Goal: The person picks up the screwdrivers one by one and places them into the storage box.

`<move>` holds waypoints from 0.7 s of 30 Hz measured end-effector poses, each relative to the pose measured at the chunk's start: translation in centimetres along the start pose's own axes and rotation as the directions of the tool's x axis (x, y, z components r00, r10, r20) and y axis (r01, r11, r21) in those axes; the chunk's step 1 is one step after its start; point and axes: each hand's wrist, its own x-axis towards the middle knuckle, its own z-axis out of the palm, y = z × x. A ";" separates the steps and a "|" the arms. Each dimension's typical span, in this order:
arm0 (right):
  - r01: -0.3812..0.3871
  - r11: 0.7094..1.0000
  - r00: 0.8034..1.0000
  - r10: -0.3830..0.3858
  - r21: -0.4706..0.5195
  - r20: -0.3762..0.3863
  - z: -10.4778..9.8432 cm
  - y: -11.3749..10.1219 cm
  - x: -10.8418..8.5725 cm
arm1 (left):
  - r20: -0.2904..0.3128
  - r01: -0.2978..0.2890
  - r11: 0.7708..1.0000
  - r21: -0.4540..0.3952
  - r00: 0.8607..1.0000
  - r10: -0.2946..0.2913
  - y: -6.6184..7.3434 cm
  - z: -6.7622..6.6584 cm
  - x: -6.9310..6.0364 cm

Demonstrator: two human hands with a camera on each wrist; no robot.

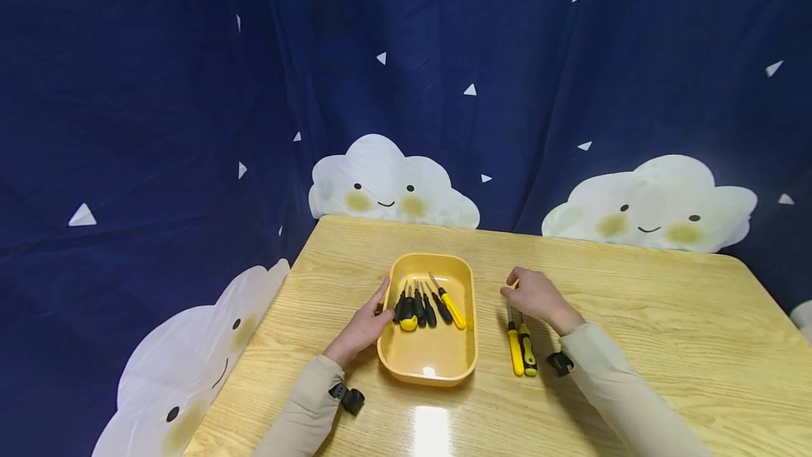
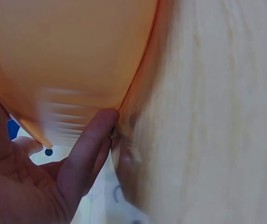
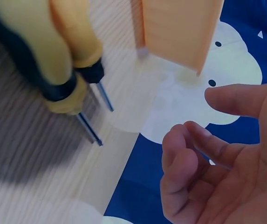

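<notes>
My left hand (image 1: 364,330) holds the left side of a yellow plastic tray (image 1: 428,378), thumb at the rim. In the left wrist view its fingers (image 2: 89,144) lie against the ribbed outer wall. Several screwdrivers lie in the tray, among them black-handled ones (image 1: 429,314), a stubby one with a yellow end (image 1: 408,319), and a yellow-handled one (image 1: 453,310). My right hand (image 1: 536,295) hovers just beyond two screwdrivers on the table, a yellow-handled one (image 1: 515,351) and a yellow-and-black one (image 1: 527,352). In the right wrist view, its thumb stands apart from loosely bent fingers, holding nothing.
The wooden table (image 1: 660,316) extends to the right and behind the tray. A dark blue curtain (image 1: 412,20) with smiling clouds and white triangles hangs along the back and left. A small black device (image 1: 351,399) is strapped at my left wrist, another (image 1: 561,364) at my right.
</notes>
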 end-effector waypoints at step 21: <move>-0.015 1.000 0.995 0.015 -0.007 0.094 1.1 2.5 -2.2 | -0.003 0.013 1.000 0.010 1.000 -0.013 0.4 0.0 -0.3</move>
